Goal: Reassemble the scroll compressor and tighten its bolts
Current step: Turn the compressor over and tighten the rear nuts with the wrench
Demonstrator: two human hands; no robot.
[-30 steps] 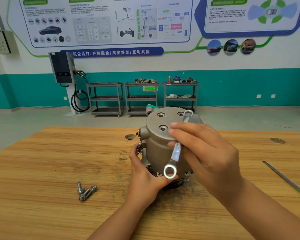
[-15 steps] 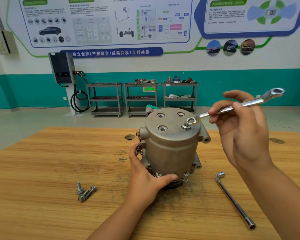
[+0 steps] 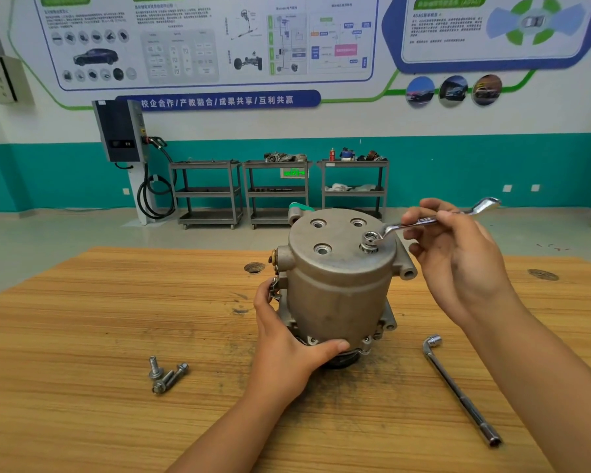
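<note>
So in the last second the wrench went from hanging down the front of the compressor, handle pointing at the camera, to sticking out to the right. Its ring end now sits over the one bolt in the top cover. The right hand pinches the wrench mid-handle between thumb and fingers, a pretty light hold. My guess is it's resetting for another pull, not really leaning on it yet. The left hand hasn't budged: it's wrapped around the lower body, thumb across the front, holding the compressor upright in the middle of the table. Task-wise it looks early to me. There are three empty holes up top, and three loose bolts lie in a little pile on the table to the left. The L-shaped socket wrench lies untouched on the right, and it only came into view once the right arm lifted away.
</note>
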